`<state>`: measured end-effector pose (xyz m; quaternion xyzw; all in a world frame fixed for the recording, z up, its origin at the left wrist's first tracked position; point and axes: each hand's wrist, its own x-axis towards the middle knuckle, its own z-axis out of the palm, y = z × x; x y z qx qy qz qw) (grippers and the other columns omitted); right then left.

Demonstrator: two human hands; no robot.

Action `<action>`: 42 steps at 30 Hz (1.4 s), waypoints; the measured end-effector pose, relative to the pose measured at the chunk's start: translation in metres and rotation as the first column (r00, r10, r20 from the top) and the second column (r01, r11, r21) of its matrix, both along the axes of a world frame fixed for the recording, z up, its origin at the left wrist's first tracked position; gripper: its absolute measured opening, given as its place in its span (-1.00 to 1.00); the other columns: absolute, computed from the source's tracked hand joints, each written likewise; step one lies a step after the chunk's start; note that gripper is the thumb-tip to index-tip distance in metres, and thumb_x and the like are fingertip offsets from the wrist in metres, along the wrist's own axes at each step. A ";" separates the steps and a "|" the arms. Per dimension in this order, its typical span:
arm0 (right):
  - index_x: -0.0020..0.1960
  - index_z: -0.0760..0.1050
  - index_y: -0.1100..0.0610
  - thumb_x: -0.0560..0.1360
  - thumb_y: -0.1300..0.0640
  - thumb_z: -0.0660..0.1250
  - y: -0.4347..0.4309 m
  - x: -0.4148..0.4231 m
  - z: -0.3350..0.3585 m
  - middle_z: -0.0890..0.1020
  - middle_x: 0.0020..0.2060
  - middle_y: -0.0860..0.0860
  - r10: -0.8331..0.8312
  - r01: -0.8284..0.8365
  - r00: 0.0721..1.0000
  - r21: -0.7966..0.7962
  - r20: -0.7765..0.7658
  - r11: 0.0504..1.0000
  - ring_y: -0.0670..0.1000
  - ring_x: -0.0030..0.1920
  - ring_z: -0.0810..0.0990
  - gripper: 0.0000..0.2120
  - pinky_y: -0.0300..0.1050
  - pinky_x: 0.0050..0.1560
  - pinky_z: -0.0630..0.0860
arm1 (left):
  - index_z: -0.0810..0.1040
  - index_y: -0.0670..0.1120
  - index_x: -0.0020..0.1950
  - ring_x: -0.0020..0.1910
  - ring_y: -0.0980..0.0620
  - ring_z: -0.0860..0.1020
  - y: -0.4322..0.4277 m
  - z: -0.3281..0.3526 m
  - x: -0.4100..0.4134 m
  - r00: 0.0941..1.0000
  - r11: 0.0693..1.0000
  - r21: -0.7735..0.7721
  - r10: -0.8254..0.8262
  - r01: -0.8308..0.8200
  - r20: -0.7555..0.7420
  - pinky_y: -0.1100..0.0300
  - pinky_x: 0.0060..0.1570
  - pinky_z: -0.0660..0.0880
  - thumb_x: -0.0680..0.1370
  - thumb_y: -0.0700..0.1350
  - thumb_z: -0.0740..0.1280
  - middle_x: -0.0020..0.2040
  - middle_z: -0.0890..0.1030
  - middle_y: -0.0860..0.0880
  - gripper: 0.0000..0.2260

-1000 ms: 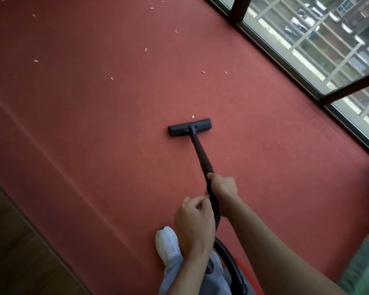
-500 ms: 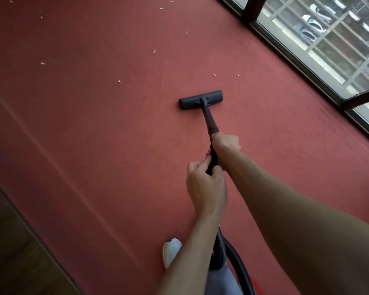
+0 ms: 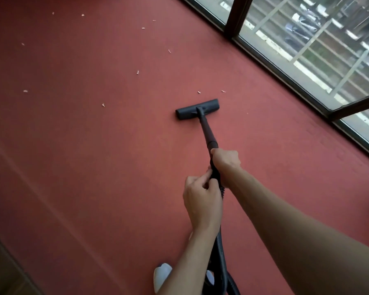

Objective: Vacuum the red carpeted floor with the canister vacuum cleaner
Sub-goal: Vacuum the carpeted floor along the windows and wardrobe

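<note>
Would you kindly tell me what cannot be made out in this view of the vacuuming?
In the head view:
1. Canister: cut off by the bottom edge; only the hose shows.
2. Wand grip: hidden under the right hand and left hand.
3. Specks on the carpet: too small to identify.
4. Shoe: partly behind the left forearm.

Lighting: soft daylight, entering through the dark-framed glass window (image 3: 307, 67) at upper right. Red carpeted floor (image 3: 98, 158): brightest in the middle band near the glass, dimming toward the left edge and the dark wooden floor strip (image 3: 2, 271) in the lower-left corner. Shadows: faint, soft-edged. Focus: carpet fairly sharp; street beyond the glass smeared. Distortion: wide-angle; bare forearm (image 3: 307, 241) looms oversized at lower right.
</note>
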<state>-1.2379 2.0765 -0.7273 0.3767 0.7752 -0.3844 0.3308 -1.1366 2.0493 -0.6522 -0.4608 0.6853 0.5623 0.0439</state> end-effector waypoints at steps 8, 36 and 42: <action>0.04 0.53 0.21 0.37 0.00 0.30 -0.006 -0.037 0.005 0.67 -0.09 0.17 -0.021 0.020 1.000 -0.033 -0.015 0.999 0.21 -0.10 0.68 -0.65 0.15 0.01 0.65 | 0.70 0.05 0.09 -0.20 0.19 0.51 -0.006 0.005 -0.040 1.000 1.000 0.021 -0.001 0.001 0.021 0.44 -0.24 0.39 0.58 -0.13 0.26 -0.08 0.53 0.01 -0.75; -0.16 0.58 0.20 0.35 0.03 0.28 -0.022 -0.145 0.002 0.69 -0.29 0.15 -0.073 0.073 0.995 -0.012 -0.069 0.997 0.21 -0.20 0.70 -0.75 0.16 -0.05 0.66 | 0.72 0.06 -0.06 -0.19 0.11 0.52 -0.039 -0.006 -0.151 0.994 0.986 0.133 -0.105 0.101 0.018 0.39 -0.22 0.39 0.56 -0.14 0.27 -0.12 0.55 -0.02 -0.77; -0.22 0.55 0.21 0.44 0.10 0.32 0.056 -0.106 0.028 0.64 -0.42 0.15 -0.200 0.200 0.980 0.018 -0.005 0.980 0.16 -0.38 0.61 -0.82 0.17 -0.08 0.65 | 0.74 0.02 -0.14 -0.16 0.05 0.56 0.018 0.012 -0.126 0.980 0.969 0.191 -0.177 0.157 0.093 0.25 -0.17 0.44 0.53 -0.19 0.30 -0.18 0.59 -0.02 -0.78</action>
